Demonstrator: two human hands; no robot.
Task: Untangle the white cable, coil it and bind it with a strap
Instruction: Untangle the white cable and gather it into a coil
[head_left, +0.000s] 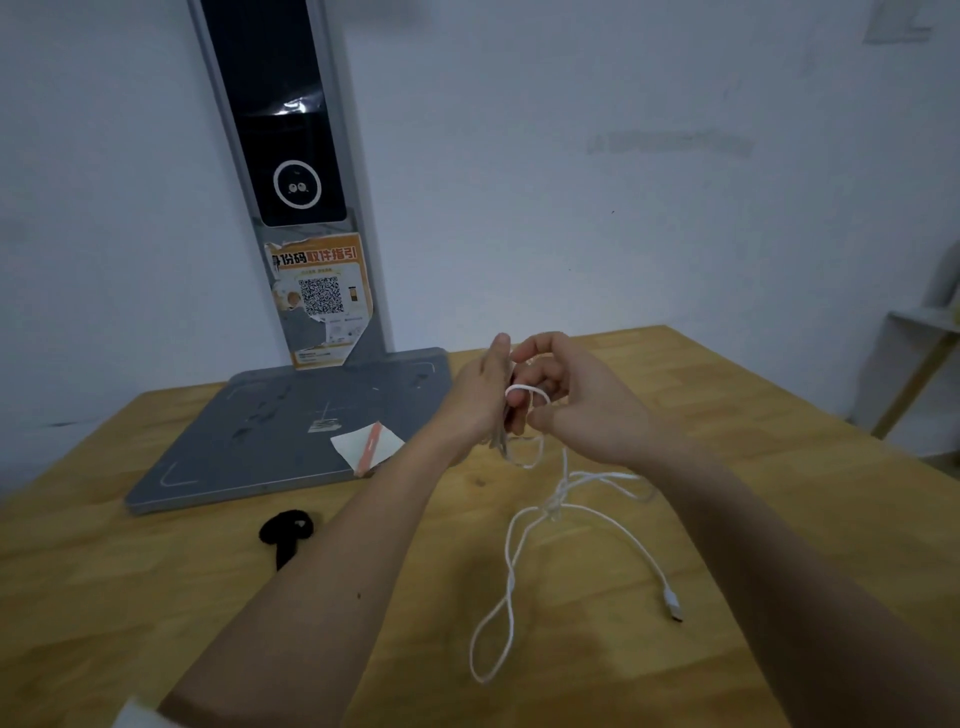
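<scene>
White cable (511, 571), light and limp, loops in both closed hands' grip at 12 o'clock; its knot (555, 501) needs pinching next.

The white cable (511, 566) is held at one end above the surface, where a few small loops are gathered and one loop is passed around a finger. From there it is hung down to the surface, where a tangled knot is seen just below the loops. Two long strands are spread from the knot: one is laid in a narrow twisted loop toward the near edge, the other is curved right and ended in a USB plug (673, 605). The black strap (287, 530) is left lying loosely curled, well apart to the left.
</scene>
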